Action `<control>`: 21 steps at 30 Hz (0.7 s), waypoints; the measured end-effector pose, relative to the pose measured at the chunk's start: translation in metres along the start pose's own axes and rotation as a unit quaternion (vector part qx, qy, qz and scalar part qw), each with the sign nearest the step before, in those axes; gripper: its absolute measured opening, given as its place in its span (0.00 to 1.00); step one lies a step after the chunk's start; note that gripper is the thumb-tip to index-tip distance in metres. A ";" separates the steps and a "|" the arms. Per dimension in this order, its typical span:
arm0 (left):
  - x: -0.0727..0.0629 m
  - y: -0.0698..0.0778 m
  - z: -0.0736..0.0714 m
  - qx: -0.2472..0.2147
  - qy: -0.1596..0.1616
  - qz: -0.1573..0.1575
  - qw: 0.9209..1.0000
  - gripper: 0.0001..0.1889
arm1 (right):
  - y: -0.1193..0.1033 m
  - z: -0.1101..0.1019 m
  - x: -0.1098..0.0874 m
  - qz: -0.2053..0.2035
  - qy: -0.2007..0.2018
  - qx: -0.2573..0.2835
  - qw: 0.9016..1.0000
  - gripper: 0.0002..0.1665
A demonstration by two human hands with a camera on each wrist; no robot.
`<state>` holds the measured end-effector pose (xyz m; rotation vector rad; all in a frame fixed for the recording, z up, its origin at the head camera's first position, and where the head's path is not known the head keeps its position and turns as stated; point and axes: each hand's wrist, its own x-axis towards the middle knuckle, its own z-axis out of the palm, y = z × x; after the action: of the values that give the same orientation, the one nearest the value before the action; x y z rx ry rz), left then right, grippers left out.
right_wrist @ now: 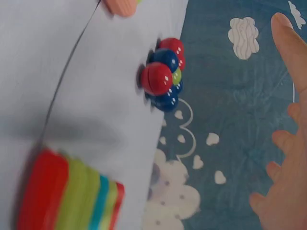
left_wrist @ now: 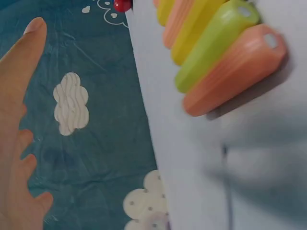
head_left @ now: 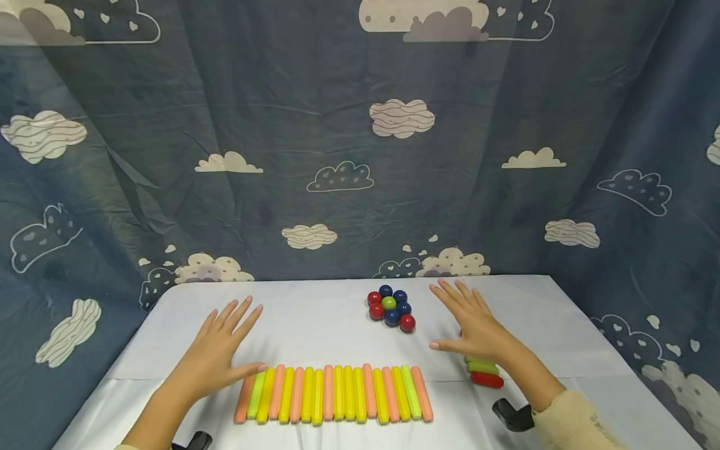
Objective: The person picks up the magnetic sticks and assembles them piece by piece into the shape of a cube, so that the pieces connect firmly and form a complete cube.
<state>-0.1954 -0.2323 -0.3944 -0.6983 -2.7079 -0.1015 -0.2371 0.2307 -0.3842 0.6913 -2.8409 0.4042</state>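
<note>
My left hand [head_left: 210,362] is held with spread fingers over the left end of a row of coloured sticks [head_left: 349,394]. Its thumb overlaps the first orange sticks in the head view; the left wrist view shows it apart from the end orange stick [left_wrist: 235,72]. The sticks lie side by side in orange, yellow and light green. To the right, my right hand [head_left: 475,322] spreads its fingers and grips nothing. Left of it sits a cluster of shiny balls [head_left: 389,303], red, blue and one green. Partly hidden under the right forearm are red and green sticks [head_left: 487,379].
A white cloth with crease lines covers the table [head_left: 315,337]. Behind it hangs a dark blue curtain [head_left: 270,206] with cloud prints. The right wrist view shows a teal stick [right_wrist: 99,203] among the right-hand sticks. Black mounts [head_left: 513,415] sit at both wrists.
</note>
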 end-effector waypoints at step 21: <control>-0.046 0.006 0.049 -0.358 -0.053 -0.199 0.911 0.46 | 0.006 0.079 0.035 0.090 -0.013 0.261 0.961 0.41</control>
<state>-0.1699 -0.2402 -0.4559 -0.3044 -2.8520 -1.2335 -0.2796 0.1971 -0.4516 0.5141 -2.8403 1.2094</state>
